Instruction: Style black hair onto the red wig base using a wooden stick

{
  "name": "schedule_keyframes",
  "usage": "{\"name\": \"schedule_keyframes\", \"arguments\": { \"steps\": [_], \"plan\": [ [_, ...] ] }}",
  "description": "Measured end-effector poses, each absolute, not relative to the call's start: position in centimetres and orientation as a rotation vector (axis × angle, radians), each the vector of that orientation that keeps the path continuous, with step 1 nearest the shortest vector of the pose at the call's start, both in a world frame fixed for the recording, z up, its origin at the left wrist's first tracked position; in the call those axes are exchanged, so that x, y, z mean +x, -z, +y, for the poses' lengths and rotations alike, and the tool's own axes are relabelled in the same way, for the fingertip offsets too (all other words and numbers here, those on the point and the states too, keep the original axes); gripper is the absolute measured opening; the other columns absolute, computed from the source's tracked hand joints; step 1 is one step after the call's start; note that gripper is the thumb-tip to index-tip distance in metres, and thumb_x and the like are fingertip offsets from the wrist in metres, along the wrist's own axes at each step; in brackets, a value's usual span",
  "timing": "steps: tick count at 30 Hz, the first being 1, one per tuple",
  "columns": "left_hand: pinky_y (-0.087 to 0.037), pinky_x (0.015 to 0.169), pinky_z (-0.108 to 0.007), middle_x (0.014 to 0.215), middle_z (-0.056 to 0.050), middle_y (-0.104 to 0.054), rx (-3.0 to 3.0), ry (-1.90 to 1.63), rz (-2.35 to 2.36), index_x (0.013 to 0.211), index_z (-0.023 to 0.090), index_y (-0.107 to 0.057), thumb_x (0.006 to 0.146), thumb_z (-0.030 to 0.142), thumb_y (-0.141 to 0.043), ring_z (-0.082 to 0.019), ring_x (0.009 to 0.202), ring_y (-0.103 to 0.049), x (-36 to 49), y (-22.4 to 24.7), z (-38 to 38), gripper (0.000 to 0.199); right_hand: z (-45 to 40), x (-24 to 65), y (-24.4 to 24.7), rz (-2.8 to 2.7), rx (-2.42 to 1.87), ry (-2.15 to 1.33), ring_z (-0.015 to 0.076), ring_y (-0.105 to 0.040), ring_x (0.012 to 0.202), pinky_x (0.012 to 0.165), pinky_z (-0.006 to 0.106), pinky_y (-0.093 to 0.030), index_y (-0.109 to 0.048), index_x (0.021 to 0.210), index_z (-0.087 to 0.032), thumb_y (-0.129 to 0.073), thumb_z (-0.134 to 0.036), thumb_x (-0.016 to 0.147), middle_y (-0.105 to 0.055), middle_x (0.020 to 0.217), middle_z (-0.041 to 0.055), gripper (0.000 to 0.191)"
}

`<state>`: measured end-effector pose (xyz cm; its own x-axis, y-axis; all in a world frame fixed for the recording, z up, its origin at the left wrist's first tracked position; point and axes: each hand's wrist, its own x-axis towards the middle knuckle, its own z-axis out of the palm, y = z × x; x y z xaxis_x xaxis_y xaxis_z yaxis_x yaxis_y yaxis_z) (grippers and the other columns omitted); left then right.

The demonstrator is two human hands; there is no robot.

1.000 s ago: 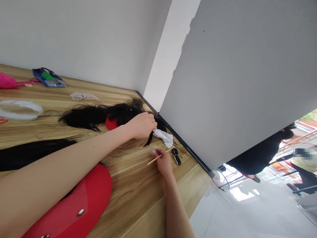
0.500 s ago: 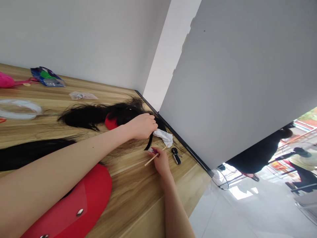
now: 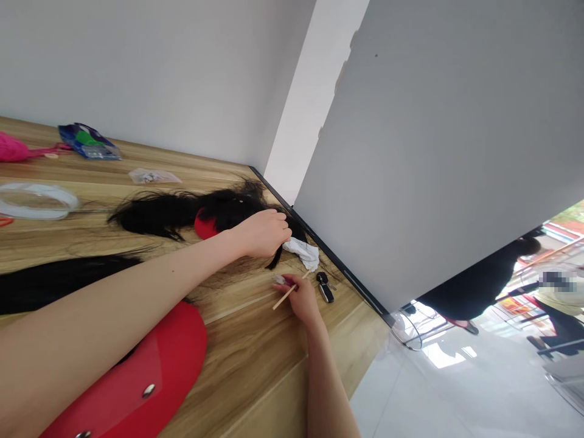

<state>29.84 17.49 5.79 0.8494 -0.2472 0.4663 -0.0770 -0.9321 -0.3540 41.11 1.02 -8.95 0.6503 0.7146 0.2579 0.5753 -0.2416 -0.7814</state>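
My left hand [image 3: 267,233] is closed on a thin lock of black hair [image 3: 274,259] that hangs below its fingers, over the dark hair piece [image 3: 159,213] with a red part [image 3: 206,225]. Lower down, my right hand [image 3: 301,297] pinches a thin wooden stick [image 3: 285,297] and a small whitish, see-through thing [image 3: 279,280] at its fingertips, apart from the lock. A crumpled white cloth or tissue [image 3: 305,253] lies just beyond it, and a black key fob [image 3: 325,287] is on its right.
On the wooden table [image 3: 246,347] lie a red sheet with metal studs [image 3: 182,353], another hair bundle [image 3: 59,277], a clear ring [image 3: 39,201], a small plastic bag [image 3: 154,176], a blue-green packet [image 3: 89,141] and a pink item [image 3: 13,148]. People [image 3: 483,280] are beyond the grey panel.
My right hand has moved slightly down and to the right with the stick, away from the hair lock. The lock's end now sits higher. My left hand has hardly moved.
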Motion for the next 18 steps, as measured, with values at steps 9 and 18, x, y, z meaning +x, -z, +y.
{"name": "schedule_keyframes", "arguments": {
  "steps": [9, 18],
  "plan": [
    [-0.038, 0.070, -0.035, 0.076, -0.009, -0.071, -2.693, 0.759, 0.264, 0.073, 0.015, -0.066, 0.082, 0.016, -0.058, -0.023, 0.079, -0.059, 29.98, -5.60, 17.56, 0.012, 1.34, 41.30, 9.15, -1.000, -1.925, -0.169, 0.0266, -0.064, 0.088, 0.081, 0.037, -0.048, -0.076, 0.097, -0.023, -0.074, -0.039, 0.072, -0.074, 0.090, 0.0065, 0.031],
    [-0.037, 0.070, -0.035, 0.075, -0.009, -0.071, -2.697, 0.734, 0.270, 0.072, 0.015, -0.065, 0.083, 0.018, -0.057, -0.022, 0.078, -0.059, 29.97, -5.61, 17.43, 0.014, 1.52, 41.68, 9.40, -0.993, -1.937, -0.180, 0.0285, -0.064, 0.095, 0.085, 0.040, -0.048, -0.075, 0.101, -0.021, -0.073, -0.041, 0.073, -0.074, 0.097, 0.0085, 0.034]
  ]
}}
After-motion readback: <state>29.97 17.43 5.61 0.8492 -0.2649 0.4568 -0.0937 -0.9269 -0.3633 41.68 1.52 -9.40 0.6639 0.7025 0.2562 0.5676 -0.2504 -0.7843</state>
